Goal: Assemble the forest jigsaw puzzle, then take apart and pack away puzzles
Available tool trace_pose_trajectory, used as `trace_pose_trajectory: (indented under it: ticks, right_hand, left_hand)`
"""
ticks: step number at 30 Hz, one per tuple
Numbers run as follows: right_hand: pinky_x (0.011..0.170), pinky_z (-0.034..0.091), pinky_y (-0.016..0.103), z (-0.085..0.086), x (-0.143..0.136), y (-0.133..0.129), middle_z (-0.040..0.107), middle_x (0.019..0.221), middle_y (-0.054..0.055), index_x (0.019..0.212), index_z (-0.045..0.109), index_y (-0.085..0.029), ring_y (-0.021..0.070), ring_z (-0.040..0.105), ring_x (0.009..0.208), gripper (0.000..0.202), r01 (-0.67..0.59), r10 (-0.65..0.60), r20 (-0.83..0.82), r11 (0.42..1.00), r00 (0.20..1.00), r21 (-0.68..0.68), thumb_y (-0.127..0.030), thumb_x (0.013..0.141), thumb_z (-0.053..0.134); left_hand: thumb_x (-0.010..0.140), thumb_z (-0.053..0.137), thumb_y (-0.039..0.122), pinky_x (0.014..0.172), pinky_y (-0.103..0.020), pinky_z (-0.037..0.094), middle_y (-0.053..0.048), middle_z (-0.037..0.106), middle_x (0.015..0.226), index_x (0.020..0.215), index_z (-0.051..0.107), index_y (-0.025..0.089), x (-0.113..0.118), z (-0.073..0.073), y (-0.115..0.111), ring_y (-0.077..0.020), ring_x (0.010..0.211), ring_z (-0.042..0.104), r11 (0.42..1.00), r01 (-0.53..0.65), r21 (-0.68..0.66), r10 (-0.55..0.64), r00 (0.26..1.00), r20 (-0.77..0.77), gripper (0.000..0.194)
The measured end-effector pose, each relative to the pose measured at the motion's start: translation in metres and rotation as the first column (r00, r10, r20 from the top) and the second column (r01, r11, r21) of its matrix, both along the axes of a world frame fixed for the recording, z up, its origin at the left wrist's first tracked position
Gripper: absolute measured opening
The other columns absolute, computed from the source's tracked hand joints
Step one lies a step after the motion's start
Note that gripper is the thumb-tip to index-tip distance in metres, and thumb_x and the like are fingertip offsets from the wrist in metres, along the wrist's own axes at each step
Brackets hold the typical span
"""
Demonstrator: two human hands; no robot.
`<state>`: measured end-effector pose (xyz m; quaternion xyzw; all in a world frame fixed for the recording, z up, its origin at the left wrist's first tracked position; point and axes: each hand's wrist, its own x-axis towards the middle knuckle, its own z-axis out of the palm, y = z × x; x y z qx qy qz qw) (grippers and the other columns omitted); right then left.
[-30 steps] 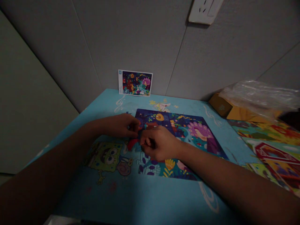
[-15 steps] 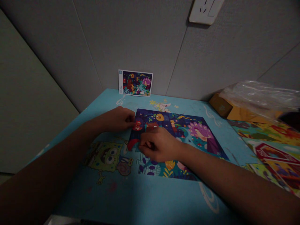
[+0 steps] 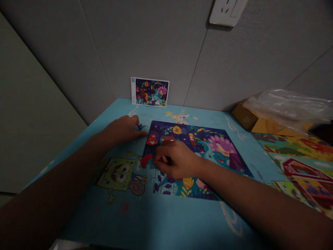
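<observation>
A colourful jigsaw puzzle (image 3: 194, 133) with a pink peacock, a bear and flowers lies on the blue table. Over its left part rests my right hand (image 3: 177, 159), fingers curled in and closed; what they hold, if anything, is hidden. My left hand (image 3: 122, 129) is just off the puzzle's upper left edge, thumb stretched toward it and apart from the index finger. Between them a small dark-blue patch shows on the table; I cannot tell whether it is a piece or a print. The puzzle's lower left outline is stepped, and my right forearm covers its lower right.
A small picture card (image 3: 151, 92) with the same scene leans on the grey wall (image 3: 156, 41). On the right are a brown cardboard box (image 3: 244, 116), clear plastic wrap (image 3: 283, 106) and other colourful printed sheets (image 3: 307, 173). The tablecloth (image 3: 166, 222) carries cartoon prints.
My left hand has drawn back slightly left and up from the puzzle's edge, and its thumb and index finger have parted. My right hand stays almost still.
</observation>
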<state>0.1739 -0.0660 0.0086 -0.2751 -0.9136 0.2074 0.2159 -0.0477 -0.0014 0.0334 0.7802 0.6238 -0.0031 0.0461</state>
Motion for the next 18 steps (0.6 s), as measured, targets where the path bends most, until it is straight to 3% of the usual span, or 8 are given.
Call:
trace_pose_trajectory:
  ticks: [7,11,13,15,18]
  right_hand:
    - [0.055,0.029,0.024,0.001,0.0,0.0,0.053,0.054,-0.004,0.066,0.058,-0.017,0.009,0.047,0.052,0.013,-0.007,0.007,-0.027,1.0,1.0,0.012,-0.019,0.079,0.057]
    - [0.052,0.026,0.023,0.002,-0.001,0.0,0.053,0.054,-0.004,0.067,0.058,-0.016,0.0074,0.045,0.049,0.014,0.096,-0.097,-0.045,0.995,0.994,-0.03,-0.02,0.08,0.058]
    - [0.05,0.025,0.023,0.002,-0.001,0.001,0.051,0.051,-0.004,0.064,0.056,-0.016,0.0068,0.043,0.047,0.021,0.237,-0.241,-0.096,0.97,0.966,-0.05,-0.023,0.084,0.056]
    - [0.049,0.025,0.023,0.003,-0.001,0.002,0.05,0.049,-0.004,0.061,0.054,-0.016,0.0068,0.042,0.045,0.029,0.365,-0.372,-0.152,0.928,0.916,-0.073,-0.03,0.087,0.054]
    - [0.048,0.026,0.022,0.003,-0.001,0.003,0.051,0.05,-0.004,0.066,0.056,-0.016,0.007,0.043,0.044,0.028,0.389,-0.402,-0.211,0.916,0.891,-0.101,-0.033,0.089,0.052]
  left_hand:
    - [0.068,0.063,0.067,0.058,-0.031,0.037,-0.01,0.065,0.08,0.089,0.06,0.016,-0.001,0.003,0.002,-0.0261,0.075,0.062,0.999,-0.037,-0.023,0.038,0.999,0.029,0.055]
    - [0.073,0.065,0.046,0.056,-0.026,0.034,-0.003,0.061,0.072,0.086,0.054,0.018,0.008,0.009,-0.004,-0.0179,0.065,0.056,0.993,-0.024,0.112,-0.01,0.957,0.291,0.033]
    - [0.079,0.06,0.037,0.054,-0.024,0.033,0.001,0.056,0.064,0.081,0.05,0.019,0.014,0.012,-0.01,-0.0127,0.056,0.05,0.991,0.069,0.116,-0.117,0.866,0.486,0.021]
    - [0.083,0.056,0.035,0.049,-0.021,0.029,0.006,0.051,0.055,0.082,0.045,0.02,0.019,0.015,-0.016,-0.0091,0.047,0.041,0.966,0.258,0.024,-0.209,0.719,0.663,0.019]
    - [0.085,0.059,0.036,0.043,-0.02,0.022,0.01,0.042,0.047,0.086,0.045,0.02,0.021,0.015,-0.022,-0.0065,0.04,0.032,0.845,0.522,-0.116,-0.259,0.589,0.766,0.022]
